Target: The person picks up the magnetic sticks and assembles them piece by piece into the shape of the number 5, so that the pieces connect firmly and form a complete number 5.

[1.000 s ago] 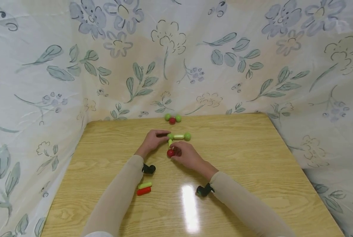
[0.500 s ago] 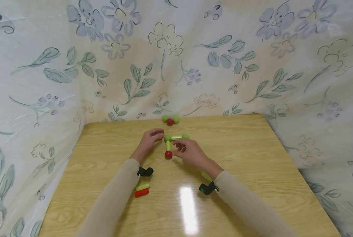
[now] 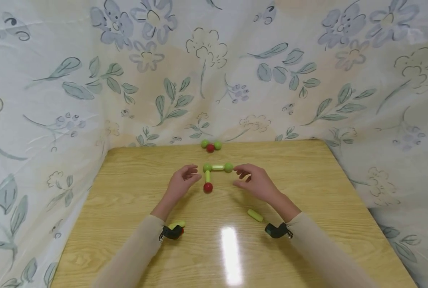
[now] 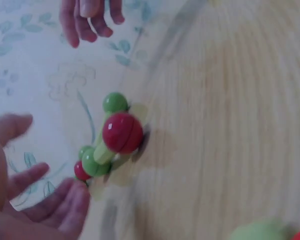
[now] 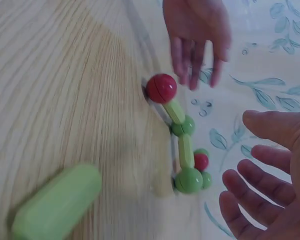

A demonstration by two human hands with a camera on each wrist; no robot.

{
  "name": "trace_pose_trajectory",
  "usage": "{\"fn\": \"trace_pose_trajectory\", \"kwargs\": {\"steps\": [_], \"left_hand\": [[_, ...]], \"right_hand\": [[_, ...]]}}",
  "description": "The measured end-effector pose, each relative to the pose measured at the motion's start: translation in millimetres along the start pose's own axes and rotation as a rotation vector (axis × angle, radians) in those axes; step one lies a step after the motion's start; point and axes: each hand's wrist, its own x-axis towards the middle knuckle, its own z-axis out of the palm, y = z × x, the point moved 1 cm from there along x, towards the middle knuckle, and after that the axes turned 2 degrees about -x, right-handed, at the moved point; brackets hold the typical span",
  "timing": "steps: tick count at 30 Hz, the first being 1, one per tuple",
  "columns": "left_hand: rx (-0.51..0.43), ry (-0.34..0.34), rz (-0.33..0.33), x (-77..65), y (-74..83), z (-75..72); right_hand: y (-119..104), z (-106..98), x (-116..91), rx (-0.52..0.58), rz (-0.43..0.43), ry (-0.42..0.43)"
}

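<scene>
An L-shaped piece lies on the wooden table: a green ball (image 3: 207, 167) at the corner, one light green rod (image 3: 218, 167) running right to another green ball (image 3: 228, 167), and a second rod (image 3: 208, 177) running toward the near edge to a red ball (image 3: 208, 187). Left of the corner hovers my left hand (image 3: 181, 182), fingers loosely bent, holding nothing. My right hand (image 3: 255, 182) is just right of the end ball, apart from it, also with nothing in it. Both wrist views show gaps between the hands and the piece.
Two green balls and a red ball (image 3: 210, 148) sit together at the table's back edge. A loose green rod (image 3: 255, 215) lies near my right wrist. Beside my left wrist are another green rod (image 3: 178, 224) and a mostly hidden red rod. Floral cloth (image 3: 214, 80) hangs behind the table.
My right hand has let go of the red ball and moved right. My left hand has drawn back left and nearer, away from the corner ball. The L-shaped piece stays on the table.
</scene>
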Motion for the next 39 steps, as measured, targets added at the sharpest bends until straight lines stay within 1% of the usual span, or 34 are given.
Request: {"fn": "trace_pose_trajectory", "kwargs": {"steps": [3,4,6,9,14,19,26,30,35,39], "left_hand": [[0.040,0.015,-0.014,-8.1,-2.3,4.1],[0.040,0.016,-0.015,-10.2,-2.7,5.5],[0.052,0.018,-0.008,-13.4,-3.7,8.0],[0.062,0.005,0.006,-16.1,-5.3,11.2],[0.072,-0.022,-0.003,-15.9,-8.6,20.3],[0.067,-0.040,0.001,-14.6,-9.3,26.2],[0.071,-0.054,0.004,-12.8,-10.9,30.5],[0.094,-0.047,0.016,-11.5,-12.2,32.4],[0.112,-0.044,0.011,-12.2,-10.8,34.3],[0.118,-0.040,-0.009,-13.4,-10.8,35.2]], "right_hand": [[4.0,-7.9,-10.9,-0.021,0.026,0.004],[5.8,-10.2,-15.0,-0.022,0.038,0.008],[9.2,-14.4,-23.8,-0.026,0.061,0.018],[14.7,-18.9,-35.5,-0.030,0.095,0.035],[27.2,-23.7,-53.8,-0.053,0.121,0.029],[33.0,-20.4,-72.3,-0.104,0.143,-0.024],[27.2,-7.0,-92.0,-0.183,0.154,-0.101],[23.6,-1.1,-97.6,-0.210,0.165,-0.111],[23.8,5.2,-97.1,-0.237,0.114,-0.095],[27.2,13.4,-94.5,-0.292,0.017,-0.065]]}}
